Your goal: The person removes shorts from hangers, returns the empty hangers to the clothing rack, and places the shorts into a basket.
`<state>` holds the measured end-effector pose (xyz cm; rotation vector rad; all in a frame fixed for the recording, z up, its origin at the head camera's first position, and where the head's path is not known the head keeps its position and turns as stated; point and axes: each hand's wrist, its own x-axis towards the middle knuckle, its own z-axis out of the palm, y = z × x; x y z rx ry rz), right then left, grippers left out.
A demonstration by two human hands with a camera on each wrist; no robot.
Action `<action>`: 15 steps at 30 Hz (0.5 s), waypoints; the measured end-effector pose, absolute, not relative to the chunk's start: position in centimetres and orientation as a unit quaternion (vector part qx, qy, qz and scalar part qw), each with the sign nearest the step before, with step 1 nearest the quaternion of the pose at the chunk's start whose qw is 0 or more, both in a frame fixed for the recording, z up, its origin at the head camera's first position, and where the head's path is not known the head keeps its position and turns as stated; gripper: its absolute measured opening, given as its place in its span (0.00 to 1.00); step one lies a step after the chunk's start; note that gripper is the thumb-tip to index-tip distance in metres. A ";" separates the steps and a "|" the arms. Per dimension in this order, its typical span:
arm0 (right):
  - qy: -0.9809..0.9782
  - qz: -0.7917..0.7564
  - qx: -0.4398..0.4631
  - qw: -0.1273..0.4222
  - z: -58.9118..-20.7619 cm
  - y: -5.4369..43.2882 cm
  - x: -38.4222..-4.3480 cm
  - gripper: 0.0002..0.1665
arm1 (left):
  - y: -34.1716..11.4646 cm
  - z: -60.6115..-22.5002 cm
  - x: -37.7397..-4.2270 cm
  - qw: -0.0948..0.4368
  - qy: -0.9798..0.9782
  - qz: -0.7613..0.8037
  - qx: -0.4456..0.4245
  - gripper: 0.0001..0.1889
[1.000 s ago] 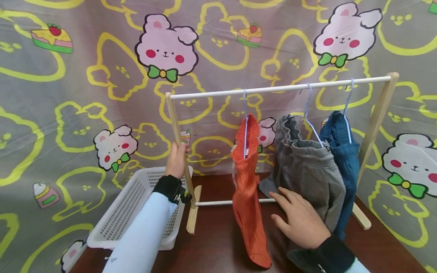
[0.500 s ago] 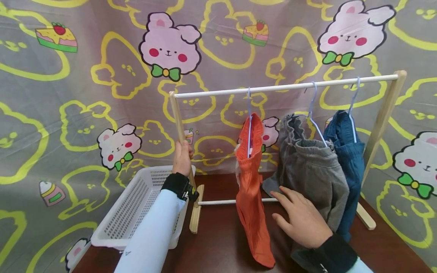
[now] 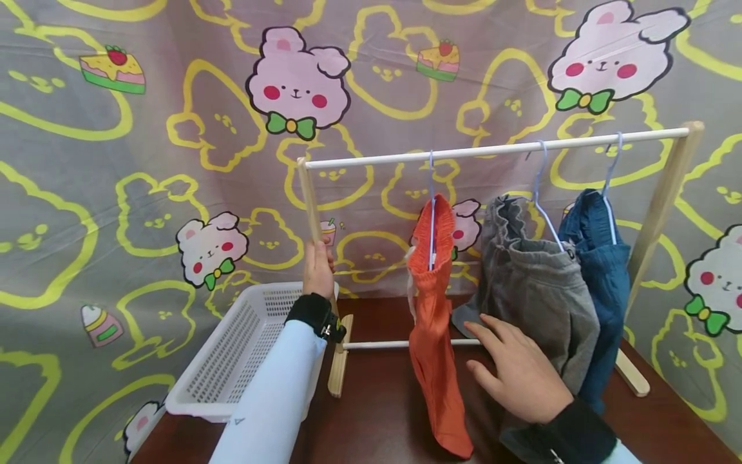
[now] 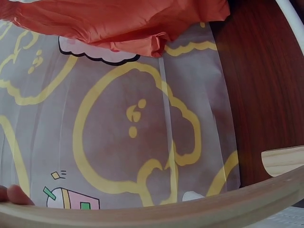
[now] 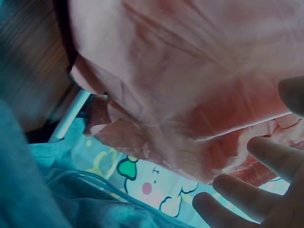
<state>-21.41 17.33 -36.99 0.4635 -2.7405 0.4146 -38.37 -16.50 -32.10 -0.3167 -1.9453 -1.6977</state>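
My left hand grips the left wooden post of a small clothes rack. In the left wrist view the post runs along the bottom, with a fingertip at its left end. My right hand has its fingers spread in front of the grey trousers, its palm down. Orange trousers hang from a pale purple hanger just to its left. The right wrist view shows the fingers apart, overlapping the orange cloth. Blue trousers hang rightmost, partly behind the grey pair.
A white perforated basket stands on the dark brown table, left of the rack. The rack's white top rail carries the hangers; a lower white rail crosses near the table. A patterned curtain covers the back.
The head view has turned slightly left, so the rack, clothes and basket sit farther right in it. Both hands keep their places relative to the rack and the trousers.
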 end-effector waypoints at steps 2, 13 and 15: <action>-0.960 0.146 0.166 0.172 -36.8 17.2 -21.3 0.39 | -16.5 -32.1 -38.4 0.271 -0.715 -0.633 -0.122 0.26; -0.945 0.182 0.193 0.191 -33.5 16.4 -20.3 0.42 | -16.6 -32.1 -38.3 0.267 -0.740 -0.607 -0.110 0.24; -0.940 0.193 0.198 0.201 -32.7 16.1 -20.1 0.42 | -16.6 -32.0 -38.3 0.268 -0.742 -0.605 -0.109 0.24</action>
